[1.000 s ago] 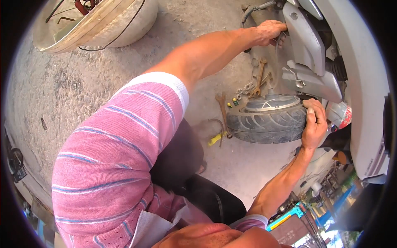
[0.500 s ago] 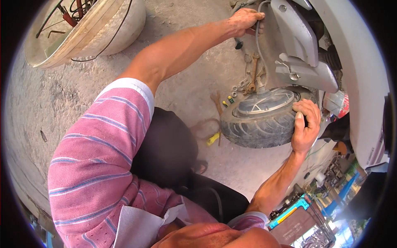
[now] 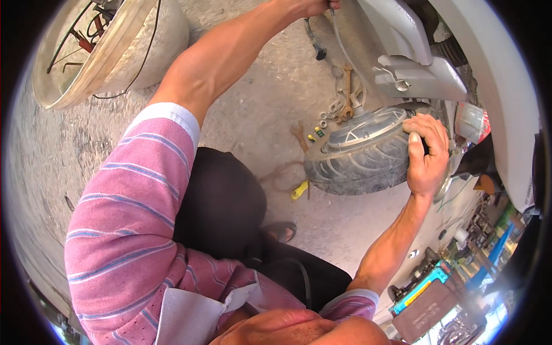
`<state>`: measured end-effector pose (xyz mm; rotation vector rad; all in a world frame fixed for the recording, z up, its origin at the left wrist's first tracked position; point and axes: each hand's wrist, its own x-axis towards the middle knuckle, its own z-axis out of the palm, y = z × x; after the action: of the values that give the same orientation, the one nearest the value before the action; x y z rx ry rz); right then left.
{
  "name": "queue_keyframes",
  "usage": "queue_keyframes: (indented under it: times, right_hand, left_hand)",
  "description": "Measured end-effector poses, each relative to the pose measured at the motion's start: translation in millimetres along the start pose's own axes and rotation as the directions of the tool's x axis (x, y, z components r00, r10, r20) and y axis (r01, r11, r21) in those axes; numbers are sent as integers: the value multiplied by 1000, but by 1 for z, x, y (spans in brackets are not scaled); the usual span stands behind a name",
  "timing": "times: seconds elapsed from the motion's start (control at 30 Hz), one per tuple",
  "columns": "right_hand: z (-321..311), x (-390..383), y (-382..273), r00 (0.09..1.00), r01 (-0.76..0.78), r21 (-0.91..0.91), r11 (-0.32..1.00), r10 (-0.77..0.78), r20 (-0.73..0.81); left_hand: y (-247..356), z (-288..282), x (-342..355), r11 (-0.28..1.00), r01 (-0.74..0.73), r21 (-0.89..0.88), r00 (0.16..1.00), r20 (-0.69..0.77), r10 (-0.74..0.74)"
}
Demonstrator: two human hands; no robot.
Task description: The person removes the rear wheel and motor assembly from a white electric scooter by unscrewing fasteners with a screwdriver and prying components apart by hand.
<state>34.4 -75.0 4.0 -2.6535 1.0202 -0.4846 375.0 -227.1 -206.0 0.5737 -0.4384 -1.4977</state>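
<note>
My left hand [image 3: 316,6] is at the top edge, partly cropped, closed on a thin grey cable [image 3: 341,45] that runs down to the hub [image 3: 368,127] of a wheel with a black tyre [image 3: 345,171], lying on its side. My right hand [image 3: 425,155] grips the tyre's right side with curled fingers. Beside the wheel are wrenches [image 3: 348,92], metal nuts [image 3: 323,123], small yellow-green items [image 3: 319,132] and a yellow-handled tool [image 3: 299,190]. A grey scooter body part [image 3: 425,80] with a metal bracket overhangs the wheel. A loose black-ended hose [image 3: 318,49] hangs near my left hand.
A worn whitish tub [image 3: 138,63] with tools and cables inside is at upper left on the concrete floor [image 3: 80,149]. A large grey scooter panel [image 3: 506,115] curves down the right side. A turquoise-edged tool case [image 3: 420,287] and cluttered parts lie at lower right. My knee and sandalled foot are below the wheel.
My left hand has moved up and leftward, drawing the cable with it toward the top edge. The wheel and my right hand on it have shifted slightly; the whole view has moved a little.
</note>
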Motion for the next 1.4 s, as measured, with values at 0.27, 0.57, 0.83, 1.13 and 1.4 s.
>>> queue_keyframes:
  times: [0.27,0.57,0.83,1.13,1.4]
  right_hand:
    - [-3,-3,9,998,-41,-4,999,41,-47]
    - [5,5,3,996,-3,21,1000,5,-93]
    - [2,-7,9,992,-36,7,999,37,-122]
    - [4,-2,5,992,-33,-3,999,33,-122]
    - [1,-4,5,998,-13,4,1000,13,-68]
  left_hand:
    - [11,10,-15,931,-24,365,996,-72,54]
    - [-4,11,26,962,-90,256,944,-286,165]
    - [7,23,-2,967,-103,234,992,-49,117]
    - [0,3,-6,991,-104,89,981,-156,117]
    - [-3,19,-12,970,-4,243,962,-265,70]
